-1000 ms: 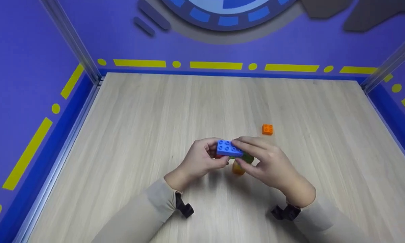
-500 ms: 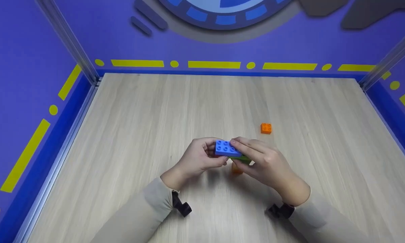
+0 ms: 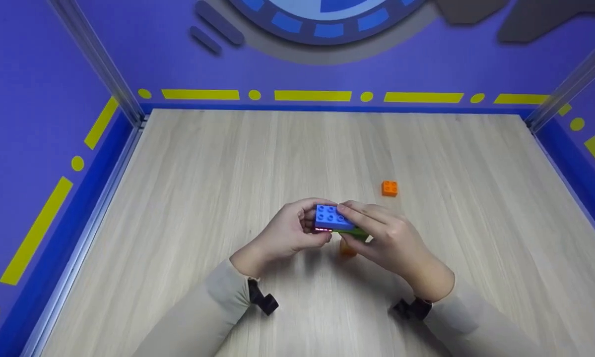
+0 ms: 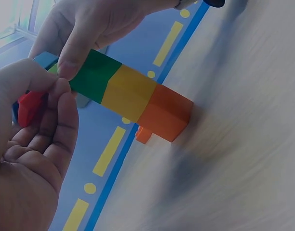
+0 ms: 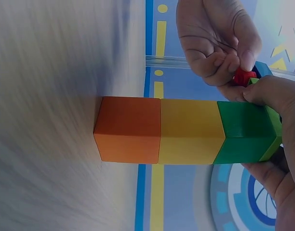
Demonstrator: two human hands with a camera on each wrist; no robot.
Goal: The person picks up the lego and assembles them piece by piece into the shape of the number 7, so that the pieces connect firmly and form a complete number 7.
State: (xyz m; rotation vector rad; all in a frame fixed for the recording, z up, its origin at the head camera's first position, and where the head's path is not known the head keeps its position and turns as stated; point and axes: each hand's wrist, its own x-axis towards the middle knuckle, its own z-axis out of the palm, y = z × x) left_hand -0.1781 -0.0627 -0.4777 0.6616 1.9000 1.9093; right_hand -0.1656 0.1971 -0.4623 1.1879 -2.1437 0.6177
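Note:
A block tower stands on the table. From the bottom it runs orange block [image 5: 128,131], yellow block [image 5: 190,131], dark green block [image 5: 245,129], then a light green brick [image 3: 360,234]. A studded blue brick [image 3: 328,214] lies on top and reaches out to the left. Under that overhang, my left hand [image 3: 288,229] pinches a red brick [image 4: 32,108] between thumb and fingers; whether it is joined to the blue brick cannot be seen. My right hand [image 3: 392,232] grips the tower's top, fingers over the blue brick's right end, thumb at the near side.
A loose orange brick [image 3: 389,188] with studs lies on the wooden table [image 3: 218,163] behind the right hand. Blue-purple panels [image 3: 297,74] with yellow marks enclose the back and sides. Each wrist carries a black camera mount [image 3: 266,303].
My left hand has shifted slightly, and a thin red strip shows more brightly below the blue brick's front edge. The right hand keeps its grip. The whole view has drifted a little.

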